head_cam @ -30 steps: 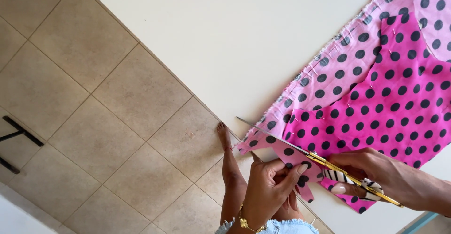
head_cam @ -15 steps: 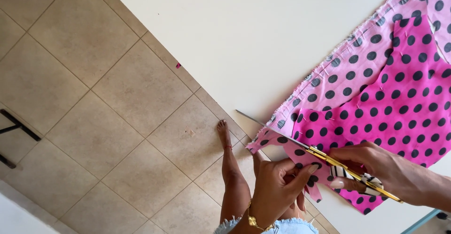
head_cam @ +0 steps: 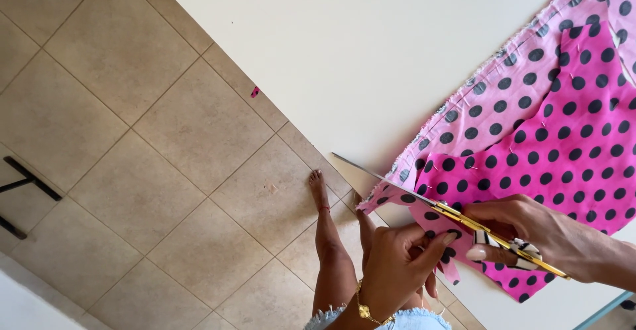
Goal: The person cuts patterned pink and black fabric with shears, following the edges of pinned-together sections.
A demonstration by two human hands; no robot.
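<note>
Pink dotted fabric (head_cam: 530,138) overhangs table edge (head_cam: 291,105); right hand (head_cam: 543,237) grips scissors (head_cam: 450,211), blades parted, pointing along edge; left hand (head_cam: 397,264) pinches fabric beside blades.

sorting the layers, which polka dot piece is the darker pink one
The upper fabric piece, pinned on top: deep magenta, while the paler pink layer shows beneath along its edge.

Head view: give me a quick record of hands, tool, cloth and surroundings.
right hand: grips the scissors, blades open across the cloth edge
left hand: pinches the cloth beside the blades
cloth: pink with black dots, pinned layers, lying on the white table
floor: beige tiles; bare feet and a small pink scrap
</note>
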